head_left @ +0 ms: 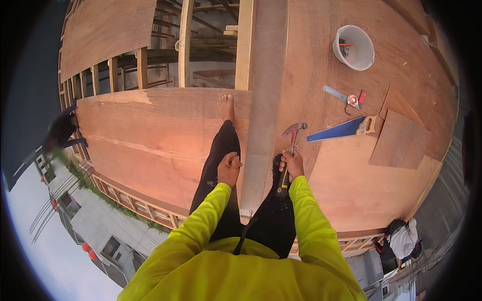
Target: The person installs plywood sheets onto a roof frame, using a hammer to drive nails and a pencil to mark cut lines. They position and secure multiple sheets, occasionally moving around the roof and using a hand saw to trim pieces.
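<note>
My right hand [292,164] is wrapped round the handle of a claw hammer [294,131]. Its red and metal head points away from me, and the yellow and black grip end comes out below the hand, over my right thigh. In front of my left knee, my left hand [229,169] is closed with its fingers curled in; whatever it may hold is too small or hidden to name. Under my bare left foot lies a large plywood sheet [150,130], reaching to the left beside the grey concrete strip [262,90].
Right of the hammer lie a blue handsaw [336,129], a metal square [334,93], a tape measure [353,100] and plywood offcuts [399,143]. A white bucket [370,50] stands beyond. Open wooden framing [185,45] shows gaps ahead. People are at the left edge [63,125] and lower right [401,240].
</note>
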Demonstrator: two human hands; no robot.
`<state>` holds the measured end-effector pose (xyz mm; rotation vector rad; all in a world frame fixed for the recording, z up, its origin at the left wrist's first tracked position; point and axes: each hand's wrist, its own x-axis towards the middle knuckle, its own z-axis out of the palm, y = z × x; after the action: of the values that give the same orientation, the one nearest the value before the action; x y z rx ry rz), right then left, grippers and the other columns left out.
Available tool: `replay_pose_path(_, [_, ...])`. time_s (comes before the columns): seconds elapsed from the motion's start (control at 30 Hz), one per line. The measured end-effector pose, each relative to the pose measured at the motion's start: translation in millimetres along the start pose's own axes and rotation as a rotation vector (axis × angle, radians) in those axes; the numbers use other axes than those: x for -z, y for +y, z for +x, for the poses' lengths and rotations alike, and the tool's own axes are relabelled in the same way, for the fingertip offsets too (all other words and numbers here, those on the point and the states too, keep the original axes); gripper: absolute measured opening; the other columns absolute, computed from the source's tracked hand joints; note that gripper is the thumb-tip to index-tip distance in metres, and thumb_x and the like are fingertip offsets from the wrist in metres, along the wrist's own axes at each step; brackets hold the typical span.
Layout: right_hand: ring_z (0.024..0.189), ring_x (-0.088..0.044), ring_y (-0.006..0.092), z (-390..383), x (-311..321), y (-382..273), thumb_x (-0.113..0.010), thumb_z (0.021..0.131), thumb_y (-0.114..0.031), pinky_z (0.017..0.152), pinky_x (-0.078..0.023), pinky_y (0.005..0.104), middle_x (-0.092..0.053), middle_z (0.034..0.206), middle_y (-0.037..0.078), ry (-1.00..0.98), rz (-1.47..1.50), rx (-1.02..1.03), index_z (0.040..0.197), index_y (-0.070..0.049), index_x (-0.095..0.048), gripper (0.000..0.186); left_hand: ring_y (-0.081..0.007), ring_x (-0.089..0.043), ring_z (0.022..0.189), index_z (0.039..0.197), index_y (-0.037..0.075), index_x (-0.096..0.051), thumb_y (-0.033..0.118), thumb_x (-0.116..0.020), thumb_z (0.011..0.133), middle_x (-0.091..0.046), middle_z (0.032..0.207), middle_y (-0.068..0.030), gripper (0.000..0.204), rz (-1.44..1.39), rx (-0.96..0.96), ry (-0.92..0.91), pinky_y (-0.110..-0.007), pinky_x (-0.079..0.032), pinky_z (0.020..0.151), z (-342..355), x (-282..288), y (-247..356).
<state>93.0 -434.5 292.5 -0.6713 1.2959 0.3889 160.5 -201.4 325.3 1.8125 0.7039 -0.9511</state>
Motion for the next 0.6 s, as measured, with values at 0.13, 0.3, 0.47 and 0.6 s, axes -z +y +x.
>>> replay_pose_path(0.13, [0.051,-0.051,0.0121,144,-92,23,-0.057,0.093,-0.011,0.043,-0.045,0.0291,-0.052,0.071,0.003,-0.004,-0.119,0.017,0.098,-0.007,-0.05,0.009,-0.0159,-0.066,0.093,0.132,-0.002,-0.053,0.015,-0.054,0.099,-0.063,0.123,-0.0135,0.038,-0.135,-0.038,-0.016,-0.028,-0.054,0.077,77,-15,16])
replay_pose_path(0.3, [0.051,-0.052,0.0118,273,-187,41,-0.058,0.093,-0.012,0.044,-0.046,0.0289,-0.052,0.07,0.004,0.032,-0.213,0.094,0.097,-0.005,-0.049,0.012,-0.0148,-0.065,0.094,0.131,-0.001,-0.055,0.013,-0.052,0.099,-0.062,0.121,-0.0107,0.035,-0.295,0.08,0.139,-0.027,-0.053,0.079,125,13,31])
replay_pose_path(0.47, [0.052,-0.053,0.0122,317,-222,51,-0.059,0.093,-0.013,0.044,-0.047,0.0299,-0.052,0.07,0.004,0.125,-0.274,0.089,0.095,-0.005,-0.048,0.013,-0.0122,-0.061,0.1,0.126,-0.001,-0.058,0.01,-0.059,0.093,-0.063,0.118,-0.0096,0.035,-0.353,0.189,0.245,-0.026,-0.049,0.084,135,27,51])
replay_pose_path(0.6, [0.051,-0.054,0.0145,321,-227,65,-0.058,0.092,-0.012,0.042,-0.047,0.0308,-0.053,0.07,0.006,0.17,-0.389,0.075,0.096,-0.003,-0.048,0.014,-0.0129,-0.06,0.102,0.126,-0.002,-0.058,0.009,-0.06,0.093,-0.063,0.117,-0.0098,0.035,-0.42,0.25,0.252,-0.027,-0.048,0.086,142,36,57])
